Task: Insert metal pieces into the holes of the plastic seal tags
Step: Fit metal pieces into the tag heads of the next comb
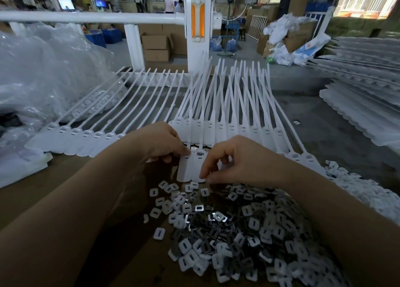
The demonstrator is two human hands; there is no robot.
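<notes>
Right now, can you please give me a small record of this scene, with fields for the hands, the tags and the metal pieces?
left hand: fingers pinch the head of a tag
right hand: fingers curled over the flat end of the tags; whether it holds a piece cannot be seen
tags in work: two, side by side between the hands
tag row: behind the hands, tails pointing away
metal pieces: loose pile below the right hand
table: brown
bag: clear plastic, far left
</notes>
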